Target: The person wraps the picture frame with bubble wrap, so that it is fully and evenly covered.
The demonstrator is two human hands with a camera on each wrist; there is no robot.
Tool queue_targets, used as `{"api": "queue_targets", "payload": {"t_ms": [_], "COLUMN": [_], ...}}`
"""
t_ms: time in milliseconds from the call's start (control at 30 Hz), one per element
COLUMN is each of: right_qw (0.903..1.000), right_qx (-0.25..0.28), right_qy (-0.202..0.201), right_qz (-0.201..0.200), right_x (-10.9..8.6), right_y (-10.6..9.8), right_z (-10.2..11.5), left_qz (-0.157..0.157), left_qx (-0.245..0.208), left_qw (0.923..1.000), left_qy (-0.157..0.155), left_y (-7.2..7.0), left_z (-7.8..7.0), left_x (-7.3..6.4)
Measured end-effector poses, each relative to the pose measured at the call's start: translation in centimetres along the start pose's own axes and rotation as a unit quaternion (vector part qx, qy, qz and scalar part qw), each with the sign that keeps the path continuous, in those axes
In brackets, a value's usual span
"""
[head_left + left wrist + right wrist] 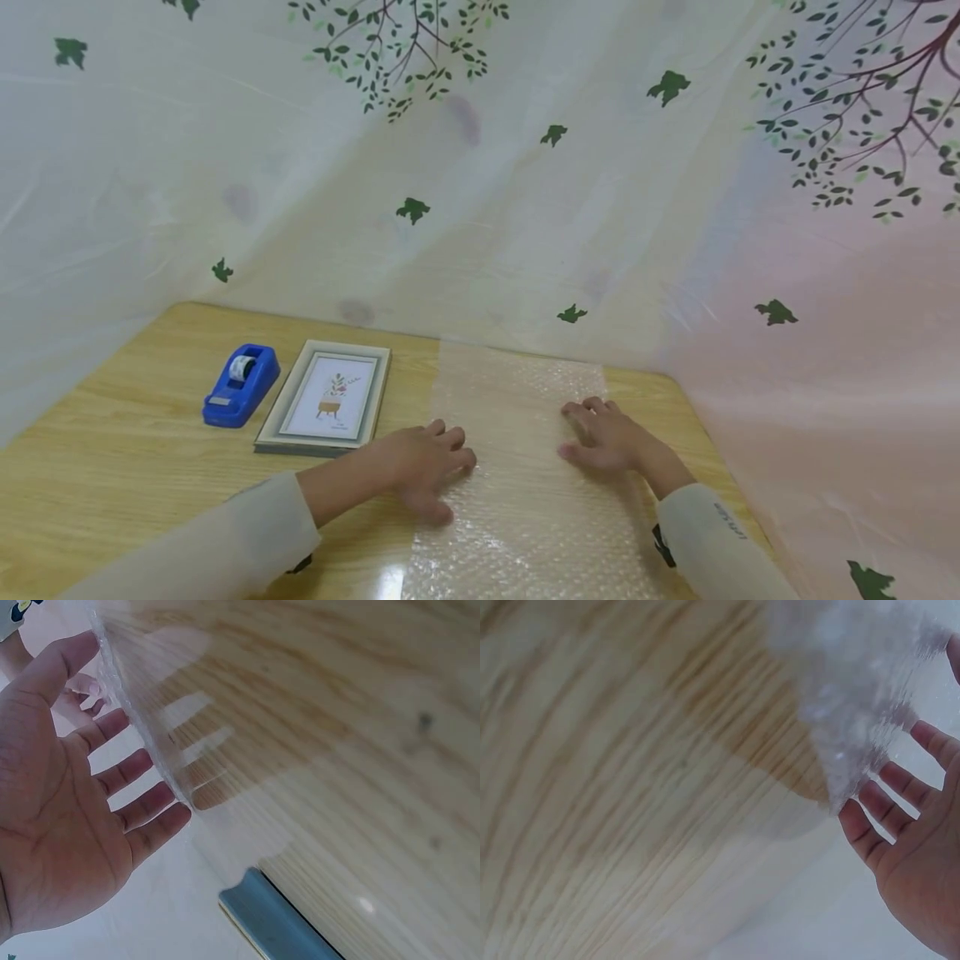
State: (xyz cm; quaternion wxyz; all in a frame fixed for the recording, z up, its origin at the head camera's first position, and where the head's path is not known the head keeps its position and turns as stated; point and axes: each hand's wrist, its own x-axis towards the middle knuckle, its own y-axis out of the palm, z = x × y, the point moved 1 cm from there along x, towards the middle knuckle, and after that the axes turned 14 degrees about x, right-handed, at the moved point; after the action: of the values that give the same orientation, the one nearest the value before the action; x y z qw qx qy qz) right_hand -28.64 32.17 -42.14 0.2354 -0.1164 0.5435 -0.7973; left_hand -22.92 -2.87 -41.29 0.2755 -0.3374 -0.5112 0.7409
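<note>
A long sheet of clear bubble wrap (517,433) lies flat on the wooden table in front of me. My left hand (431,467) spreads its fingers at the sheet's left side. In the left wrist view the fingertips of that left hand (67,802) meet the edge of the wrap (139,724). On the opposite side, my right hand (611,437) reaches over the sheet's right part, thumb apart. From the right wrist, the fingers of the right hand (922,825) look extended, tips at the wrap's border (847,697). Neither hand grips anything.
A framed picture (330,396) lies face up just left of the wrap, close to my left forearm. Left of it stands a blue tape dispenser (243,387) with a roll inside. A leaf-patterned curtain (487,250) hangs behind the table (112,467) and along its right side.
</note>
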Motion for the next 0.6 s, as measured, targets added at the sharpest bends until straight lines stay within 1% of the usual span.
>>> {"api": "queue_targets", "payload": {"t_ms": [267,367,500,600], "right_qw": [0.9998,0.9993,0.9985,0.9976], "right_qx": [0.009,0.012,0.025,0.040], "right_qy": [0.012,0.025,0.034,0.042], "right_qz": [0.016,0.026,0.035,0.039], "right_x": [0.4,0.5,0.7,0.7], "right_y": [0.3,0.3,0.3,0.3], "right_z": [0.9,1.2,1.5,1.6], "left_qz": [-0.009,-0.008,-0.003,0.007], "left_qx": [-0.020,-0.026,-0.036,-0.046], "left_qw": [0.9997,0.9996,0.9992,0.9987], "left_qy": [-0.001,-0.006,-0.014,-0.020], "left_y": [0.3,0.2,0.1,0.0], "left_z": [0.8,1.2,1.6,1.9], "left_x": [-0.9,-1.3,-1.7,-1.9]}}
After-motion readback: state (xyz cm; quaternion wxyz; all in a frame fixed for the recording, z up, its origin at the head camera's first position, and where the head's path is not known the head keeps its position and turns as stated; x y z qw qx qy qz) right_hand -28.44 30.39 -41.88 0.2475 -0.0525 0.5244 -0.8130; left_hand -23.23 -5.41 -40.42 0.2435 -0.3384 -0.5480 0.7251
